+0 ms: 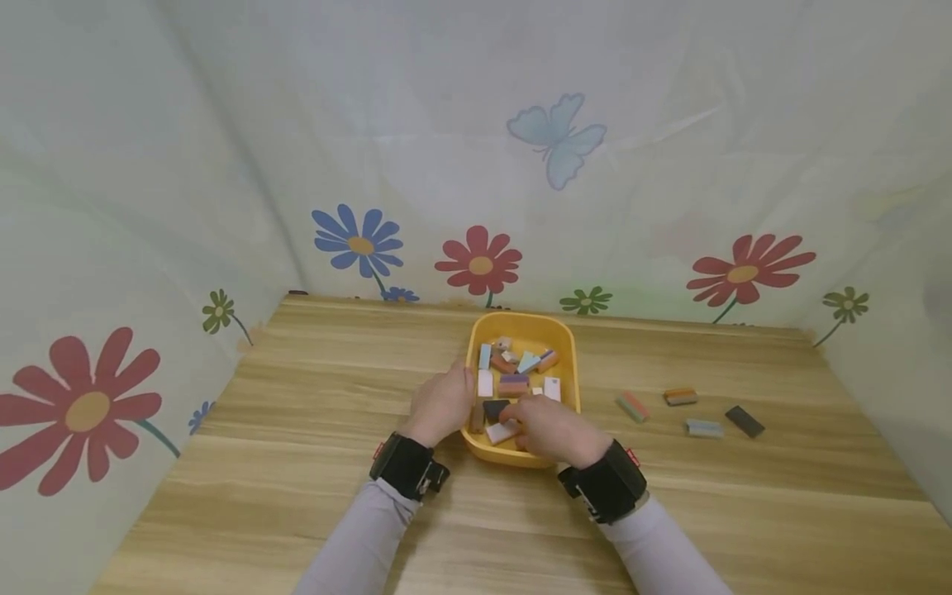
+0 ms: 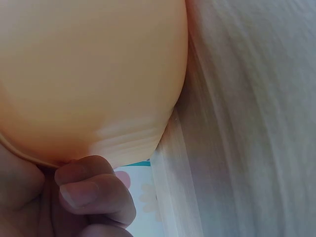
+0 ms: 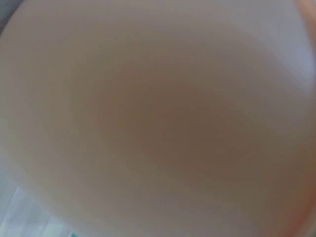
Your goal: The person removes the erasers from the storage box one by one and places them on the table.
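A yellow plastic bin (image 1: 568, 351) holds a jumble of small blocks in several colours. My left hand (image 1: 444, 402) grips its left rim; in the left wrist view, curled fingers (image 2: 96, 190) lie against the outer wall (image 2: 94, 74). My right hand (image 1: 554, 426) reaches over the near right rim, its fingertips down among the blocks. Right at those fingertips lie a black block (image 1: 494, 411) and a white block (image 1: 502, 432). I cannot tell whether the right fingers pinch one of them. A close, blurred tan surface (image 3: 158, 118) fills most of the right wrist view.
On the wooden table (image 1: 335, 372), right of the bin, lie a red-green block (image 1: 633, 406), an orange-brown striped block (image 1: 680, 397), a grey-blue block (image 1: 704, 428) and a black block (image 1: 744, 421). A flower-printed curtain (image 1: 632, 223) encloses the table's back and sides.
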`<action>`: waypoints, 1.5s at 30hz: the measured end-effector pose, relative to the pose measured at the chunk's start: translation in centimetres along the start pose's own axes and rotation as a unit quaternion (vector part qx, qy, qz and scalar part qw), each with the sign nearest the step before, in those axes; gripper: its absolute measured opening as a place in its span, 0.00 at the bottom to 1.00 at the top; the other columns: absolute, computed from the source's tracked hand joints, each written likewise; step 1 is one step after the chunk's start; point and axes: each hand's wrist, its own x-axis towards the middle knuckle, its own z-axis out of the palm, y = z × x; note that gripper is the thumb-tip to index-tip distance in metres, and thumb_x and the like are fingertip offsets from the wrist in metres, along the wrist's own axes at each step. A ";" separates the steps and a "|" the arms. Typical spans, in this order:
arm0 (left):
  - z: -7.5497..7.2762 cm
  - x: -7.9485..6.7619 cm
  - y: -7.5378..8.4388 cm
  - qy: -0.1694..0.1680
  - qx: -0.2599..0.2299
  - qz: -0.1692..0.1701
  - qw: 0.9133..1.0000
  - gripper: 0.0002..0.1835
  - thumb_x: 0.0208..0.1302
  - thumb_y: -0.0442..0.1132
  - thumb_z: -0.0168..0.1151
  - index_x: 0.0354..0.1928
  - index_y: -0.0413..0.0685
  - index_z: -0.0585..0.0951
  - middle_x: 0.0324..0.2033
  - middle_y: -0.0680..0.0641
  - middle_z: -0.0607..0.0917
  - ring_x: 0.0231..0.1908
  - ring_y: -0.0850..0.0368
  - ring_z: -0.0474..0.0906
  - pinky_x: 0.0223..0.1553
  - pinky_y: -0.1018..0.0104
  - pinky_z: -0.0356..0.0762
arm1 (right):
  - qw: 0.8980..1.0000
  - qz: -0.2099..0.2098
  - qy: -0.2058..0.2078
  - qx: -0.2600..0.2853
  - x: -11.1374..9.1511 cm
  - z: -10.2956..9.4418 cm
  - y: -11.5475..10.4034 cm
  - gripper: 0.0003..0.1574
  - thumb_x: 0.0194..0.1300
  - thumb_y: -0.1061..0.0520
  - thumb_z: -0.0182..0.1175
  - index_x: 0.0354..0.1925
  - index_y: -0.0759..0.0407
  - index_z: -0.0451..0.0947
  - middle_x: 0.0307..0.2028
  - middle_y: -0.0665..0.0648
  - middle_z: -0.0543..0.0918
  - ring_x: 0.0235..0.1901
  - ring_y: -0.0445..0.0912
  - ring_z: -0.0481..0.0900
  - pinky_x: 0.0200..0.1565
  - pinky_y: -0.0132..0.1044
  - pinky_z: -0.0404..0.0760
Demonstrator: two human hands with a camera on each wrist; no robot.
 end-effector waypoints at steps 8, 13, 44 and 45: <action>0.3 -0.2 -0.1 0.000 -0.002 0.007 1.000 0.19 0.79 0.45 0.34 0.43 0.43 0.74 0.22 0.46 0.75 0.22 0.50 0.73 0.23 0.56 0.70 | 1.000 -0.023 0.019 -0.007 0.1 0.7 0.3 0.11 0.51 0.66 0.72 0.32 0.59 0.79 0.27 0.51 0.76 0.28 0.44 0.72 0.33 0.37 0.73; 0.2 0.0 0.2 -0.001 0.004 0.008 1.000 0.19 0.79 0.45 0.34 0.44 0.44 0.75 0.22 0.46 0.75 0.22 0.51 0.73 0.23 0.57 0.69 | 0.999 -0.017 0.026 -0.011 0.0 0.6 0.3 0.11 0.51 0.64 0.74 0.32 0.60 0.81 0.29 0.51 0.78 0.29 0.44 0.72 0.36 0.39 0.75; 0.3 0.1 -0.2 0.000 0.002 0.001 1.000 0.19 0.78 0.46 0.33 0.43 0.45 0.74 0.25 0.44 0.78 0.24 0.50 0.74 0.25 0.54 0.71 | 1.000 -0.002 0.022 -0.004 0.3 0.6 0.1 0.11 0.53 0.67 0.70 0.37 0.60 0.85 0.35 0.53 0.85 0.36 0.46 0.80 0.42 0.42 0.78; 0.4 0.1 -0.1 0.001 0.003 0.001 1.000 0.19 0.78 0.46 0.33 0.43 0.45 0.74 0.25 0.44 0.78 0.24 0.49 0.74 0.25 0.54 0.71 | 1.000 -0.005 0.023 -0.006 0.3 0.6 0.1 0.13 0.53 0.67 0.70 0.39 0.60 0.85 0.37 0.53 0.85 0.38 0.47 0.81 0.43 0.42 0.78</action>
